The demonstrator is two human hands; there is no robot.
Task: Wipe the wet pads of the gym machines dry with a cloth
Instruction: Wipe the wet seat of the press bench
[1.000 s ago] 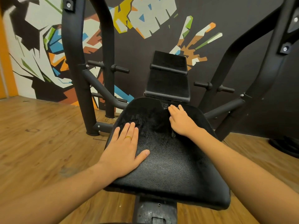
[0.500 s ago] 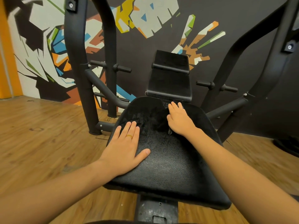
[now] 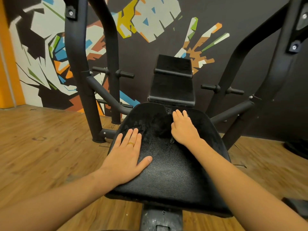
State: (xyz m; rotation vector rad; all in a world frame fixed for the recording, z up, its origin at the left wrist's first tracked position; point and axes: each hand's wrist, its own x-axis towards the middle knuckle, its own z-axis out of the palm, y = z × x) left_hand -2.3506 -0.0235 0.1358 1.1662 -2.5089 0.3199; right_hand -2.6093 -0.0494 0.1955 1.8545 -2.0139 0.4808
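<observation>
Edging toward twelve o'clock, my flat right hand (image 3: 183,129) presses cloth (image 3: 155,123) onto the seat pad (image 3: 166,172). Open left hand (image 3: 126,157) braces me at nine o'clock.

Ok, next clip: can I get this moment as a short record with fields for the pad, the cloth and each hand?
seat pad: black, textured
cloth: dark, spread over the far half of the seat pad, edges hard to make out
left hand: flat on the near left of the seat pad, fingers straight
right hand: pressing on the cloth near the far edge
back pad: black, behind the seat
</observation>
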